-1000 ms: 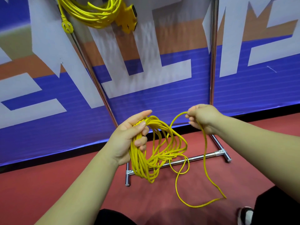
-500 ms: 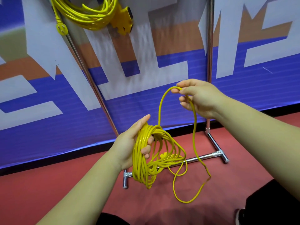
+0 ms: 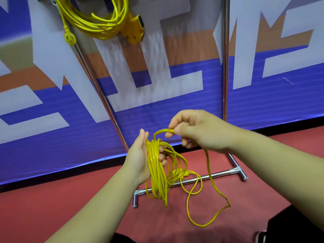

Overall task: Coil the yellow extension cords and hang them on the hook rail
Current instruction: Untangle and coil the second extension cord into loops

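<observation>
Brings loop point(image 3: 162, 131) pinched in right hand point(image 3: 196, 132) down onto thin yellow cord coil point(image 3: 157, 174), centre frame, gripped by left hand point(image 3: 139, 158); little slack remaining.

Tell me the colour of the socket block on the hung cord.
The socket block is yellow with a dark face; head view.

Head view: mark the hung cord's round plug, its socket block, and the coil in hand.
round plug point(image 3: 69, 38), head view, centre of its face.
socket block point(image 3: 134, 29), head view, middle of its yellow body.
coil point(image 3: 155, 165), head view, bundled strands, upper half.
</observation>
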`<action>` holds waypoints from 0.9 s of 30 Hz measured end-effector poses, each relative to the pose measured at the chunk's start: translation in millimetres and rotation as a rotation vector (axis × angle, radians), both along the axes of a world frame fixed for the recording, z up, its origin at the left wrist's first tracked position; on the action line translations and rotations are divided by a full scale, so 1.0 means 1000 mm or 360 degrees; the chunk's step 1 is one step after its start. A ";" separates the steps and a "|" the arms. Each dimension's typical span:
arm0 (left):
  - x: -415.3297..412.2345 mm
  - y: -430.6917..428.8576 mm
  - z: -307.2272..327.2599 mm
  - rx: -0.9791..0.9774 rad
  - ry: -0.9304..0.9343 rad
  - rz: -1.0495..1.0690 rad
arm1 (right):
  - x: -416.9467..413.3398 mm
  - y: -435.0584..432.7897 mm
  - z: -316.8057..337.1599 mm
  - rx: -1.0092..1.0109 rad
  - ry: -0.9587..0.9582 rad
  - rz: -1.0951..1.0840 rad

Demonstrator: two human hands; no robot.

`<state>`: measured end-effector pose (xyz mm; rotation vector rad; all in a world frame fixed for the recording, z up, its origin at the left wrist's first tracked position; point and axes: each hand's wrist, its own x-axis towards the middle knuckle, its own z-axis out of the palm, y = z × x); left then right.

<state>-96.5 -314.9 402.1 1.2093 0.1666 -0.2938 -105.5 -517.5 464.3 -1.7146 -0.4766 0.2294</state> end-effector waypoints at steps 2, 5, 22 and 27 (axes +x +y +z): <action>0.002 0.001 -0.001 0.0086 -0.0002 -0.0016 | -0.011 0.007 -0.005 -0.0122 -0.0051 0.0086; 0.005 0.001 0.002 0.0010 0.0082 0.0089 | -0.024 0.021 -0.018 -0.0238 -0.0098 0.0152; 0.013 0.062 0.027 -0.0610 -0.0317 0.0658 | -0.004 0.009 -0.127 -0.0373 0.0455 0.0430; 0.004 0.069 0.025 -0.0336 -0.0295 0.0352 | 0.017 0.006 -0.125 -0.0420 0.0430 0.0006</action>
